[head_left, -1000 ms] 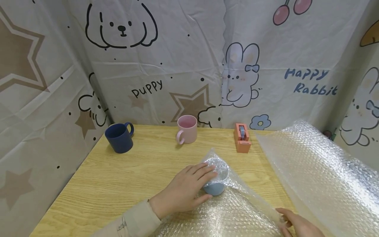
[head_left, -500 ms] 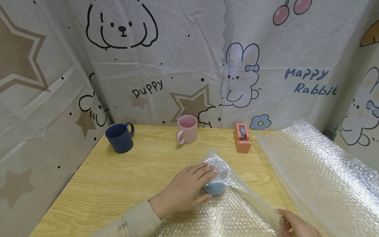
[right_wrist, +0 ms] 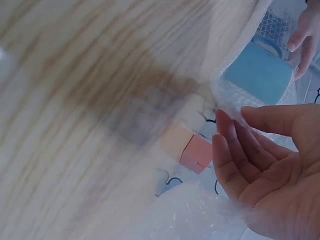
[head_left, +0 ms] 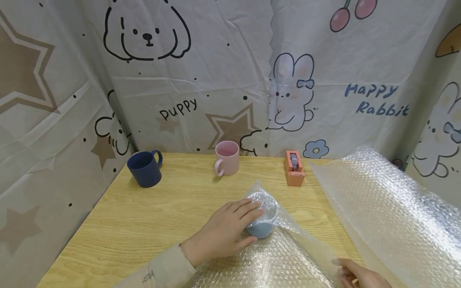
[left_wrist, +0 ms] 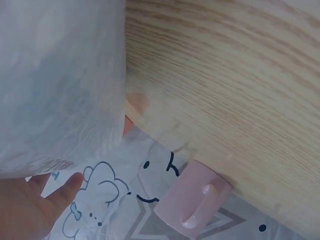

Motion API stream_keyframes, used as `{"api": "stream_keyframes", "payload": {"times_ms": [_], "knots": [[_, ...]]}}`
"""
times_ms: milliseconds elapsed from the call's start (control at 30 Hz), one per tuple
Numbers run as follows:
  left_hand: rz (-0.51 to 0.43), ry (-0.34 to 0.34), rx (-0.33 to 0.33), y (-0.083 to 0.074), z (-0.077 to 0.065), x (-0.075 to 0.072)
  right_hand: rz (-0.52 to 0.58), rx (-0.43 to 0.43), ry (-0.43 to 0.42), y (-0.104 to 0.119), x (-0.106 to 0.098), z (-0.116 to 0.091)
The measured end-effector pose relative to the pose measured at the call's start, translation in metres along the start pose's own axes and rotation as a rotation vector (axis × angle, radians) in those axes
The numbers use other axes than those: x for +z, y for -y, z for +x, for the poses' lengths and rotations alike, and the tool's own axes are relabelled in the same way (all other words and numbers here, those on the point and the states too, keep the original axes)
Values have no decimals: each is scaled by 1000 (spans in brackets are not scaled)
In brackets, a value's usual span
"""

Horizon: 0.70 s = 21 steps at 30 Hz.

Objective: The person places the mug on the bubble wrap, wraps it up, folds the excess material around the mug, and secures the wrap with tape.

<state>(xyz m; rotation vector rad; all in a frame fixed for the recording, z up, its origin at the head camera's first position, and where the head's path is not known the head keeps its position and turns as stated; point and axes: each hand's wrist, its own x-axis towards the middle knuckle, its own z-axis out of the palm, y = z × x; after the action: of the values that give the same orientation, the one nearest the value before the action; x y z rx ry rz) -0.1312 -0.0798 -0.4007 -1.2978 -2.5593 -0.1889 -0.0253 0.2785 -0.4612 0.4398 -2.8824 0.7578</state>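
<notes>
A light blue mug (head_left: pixel 260 230) stands on a sheet of bubble wrap (head_left: pixel 252 264), with one corner folded over its mouth. My left hand (head_left: pixel 225 232) rests on the covered mug from the left, fingers extended over the wrap and thumb low at its side. At the lower right, my right hand (head_left: pixel 361 274) pinches the edge of the folded wrap between thumb and fingertips. The right wrist view shows that edge running up from the fingers toward the blue mug (right_wrist: pixel 260 72), its handle facing away. Wrap hides much of the left wrist view.
A dark blue mug (head_left: pixel 145 170) stands at the back left and a pink mug (head_left: pixel 227 159) at the back middle. Right of it is an orange tape dispenser (head_left: pixel 294 170). A second bubble wrap sheet (head_left: pixel 389 200) covers the table's right side. A printed cloth (head_left: pixel 223 72) hangs behind.
My right hand has shifted very slightly at the wrap's edge. The left hand and the wrapped mug keep their places; the whole head view has tilted a little.
</notes>
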Motion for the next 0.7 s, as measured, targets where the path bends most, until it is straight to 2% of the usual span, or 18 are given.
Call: {"api": "stream_keyframes", "payload": {"times_ms": [133, 233, 367, 500, 700], "knots": [[-6, 7, -5, 0, 0, 0, 29, -23, -231, 12, 4, -3], [-8, 6, -7, 0, -1, 0, 29, 10, -326, 25, 1, -2], [-3, -10, -1, 0, -2, 1, -18, 55, -367, 41, -8, 3], [-2, -25, 3, 0, -3, 2, -9, -10, -416, 51, -18, 7], [-7, -5, -9, 0, -2, 2, -10, -82, -404, 56, -23, 13]]}}
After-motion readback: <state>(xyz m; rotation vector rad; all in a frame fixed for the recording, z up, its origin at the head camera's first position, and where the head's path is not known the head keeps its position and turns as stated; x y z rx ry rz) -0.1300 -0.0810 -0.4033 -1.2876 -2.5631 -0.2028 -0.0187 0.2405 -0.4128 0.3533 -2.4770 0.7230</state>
